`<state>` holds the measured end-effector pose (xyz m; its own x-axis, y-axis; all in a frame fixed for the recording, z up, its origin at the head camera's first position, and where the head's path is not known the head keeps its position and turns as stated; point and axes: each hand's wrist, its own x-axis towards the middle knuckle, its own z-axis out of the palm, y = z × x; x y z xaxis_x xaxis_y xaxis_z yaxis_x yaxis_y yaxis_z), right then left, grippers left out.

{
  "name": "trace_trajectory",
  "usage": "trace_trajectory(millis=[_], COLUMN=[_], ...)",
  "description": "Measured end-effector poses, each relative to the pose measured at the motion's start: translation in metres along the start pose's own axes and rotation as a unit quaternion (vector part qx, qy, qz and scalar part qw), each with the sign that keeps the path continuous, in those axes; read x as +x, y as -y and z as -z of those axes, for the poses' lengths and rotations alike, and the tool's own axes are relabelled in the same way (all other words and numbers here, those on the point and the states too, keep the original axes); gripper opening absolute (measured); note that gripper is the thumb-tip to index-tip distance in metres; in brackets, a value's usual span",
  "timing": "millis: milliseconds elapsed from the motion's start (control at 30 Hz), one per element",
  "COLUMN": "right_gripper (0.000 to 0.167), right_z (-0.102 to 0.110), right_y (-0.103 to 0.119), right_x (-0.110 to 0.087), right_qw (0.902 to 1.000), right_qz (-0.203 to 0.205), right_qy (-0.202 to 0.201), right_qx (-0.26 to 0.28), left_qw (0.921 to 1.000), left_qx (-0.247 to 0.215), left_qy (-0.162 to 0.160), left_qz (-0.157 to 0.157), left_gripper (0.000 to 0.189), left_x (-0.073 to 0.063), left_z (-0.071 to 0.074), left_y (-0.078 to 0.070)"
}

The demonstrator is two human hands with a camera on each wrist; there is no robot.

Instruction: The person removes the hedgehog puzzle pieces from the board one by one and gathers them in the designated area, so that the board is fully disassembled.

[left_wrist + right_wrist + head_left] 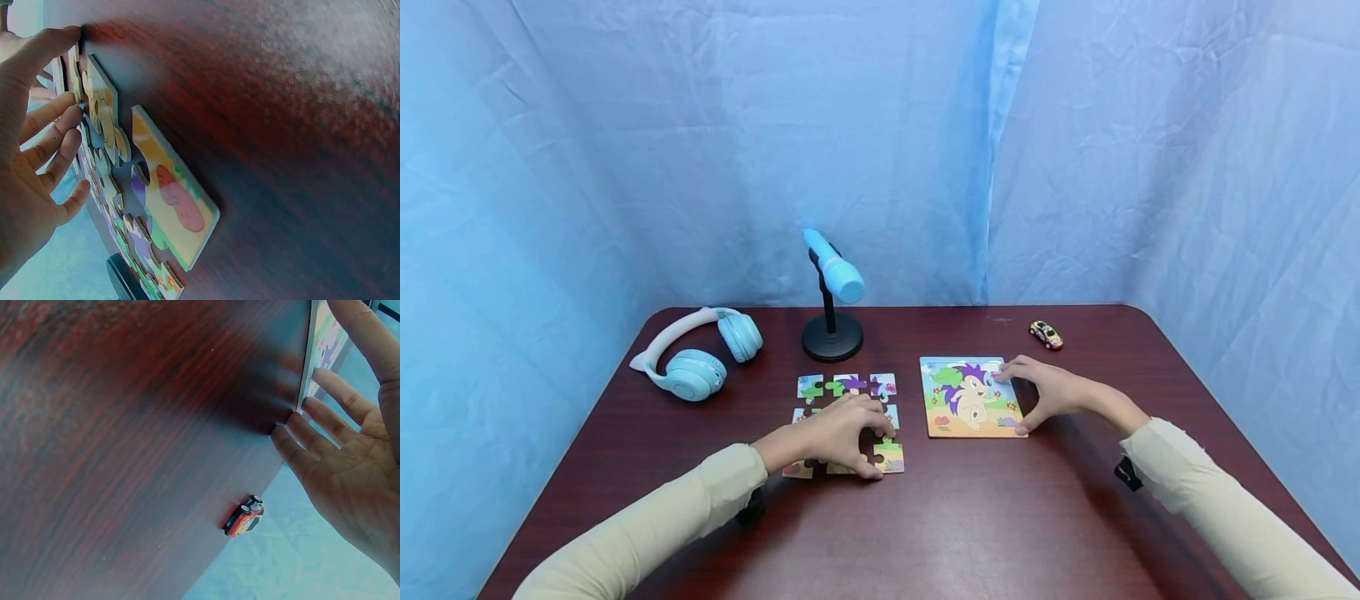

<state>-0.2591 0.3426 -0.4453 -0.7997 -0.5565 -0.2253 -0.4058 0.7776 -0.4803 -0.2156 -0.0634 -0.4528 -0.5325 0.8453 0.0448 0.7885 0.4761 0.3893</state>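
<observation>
My left hand (842, 429) lies over a group of loose jigsaw puzzle pieces, arched with thumb and fingers spread. Its thumb and fingertips are right by a lower-right puzzle piece (890, 460). The left wrist view shows the fingers relaxed beside the flat pieces, with a corner piece (178, 200) close to the camera. The hand hides several pieces. At the right edge of a square hedgehog picture board (970, 400) is my right hand (1052, 392), thumb at the lower corner and fingers at the upper one. In the right wrist view its fingers are mostly straight along the board's side.
Light blue cat-ear headphones (694, 375) lie at the table's left. A blue microphone (842, 279) on a black round stand (832, 337) is behind the pieces. A small toy car (1046, 335) sits at the back right. Blue curtains (760, 150) surround the dark wooden table (970, 517).
</observation>
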Motion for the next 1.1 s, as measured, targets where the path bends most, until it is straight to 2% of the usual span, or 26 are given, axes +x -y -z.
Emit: trace_trajectory(millis=[400, 600, 833, 1100], right_gripper=[0.085, 0.087, 0.086, 0.087], right_z=[0.0017, 0.0005, 0.0006, 0.0036], right_y=[0.0026, 0.0018, 0.0015, 0.0041], right_x=[-0.0010, -0.0019, -0.0033, -0.0054], right_qw=[1.0000, 1.0000, 1.0000, 1.0000], right_qz=[-0.003, -0.003, 0.000, -0.008], right_qy=[0.001, 0.002, 0.000, 0.004], right_qx=[0.008, 0.004, 0.001, -0.001], left_qw=[1.0000, 1.0000, 0.9998, 0.9998], left_qx=[0.004, 0.008, 0.013, 0.013], left_qy=[0.005, -0.004, -0.001, -0.012], left_qz=[0.002, -0.002, 0.013, 0.001], left_gripper=[0.052, 0.051, 0.052, 0.052], left_x=[0.0004, -0.0010, -0.0018, -0.0006], left_z=[0.0009, -0.0015, -0.0031, -0.0045], left_y=[-0.0008, -0.0010, -0.0021, -0.0028])
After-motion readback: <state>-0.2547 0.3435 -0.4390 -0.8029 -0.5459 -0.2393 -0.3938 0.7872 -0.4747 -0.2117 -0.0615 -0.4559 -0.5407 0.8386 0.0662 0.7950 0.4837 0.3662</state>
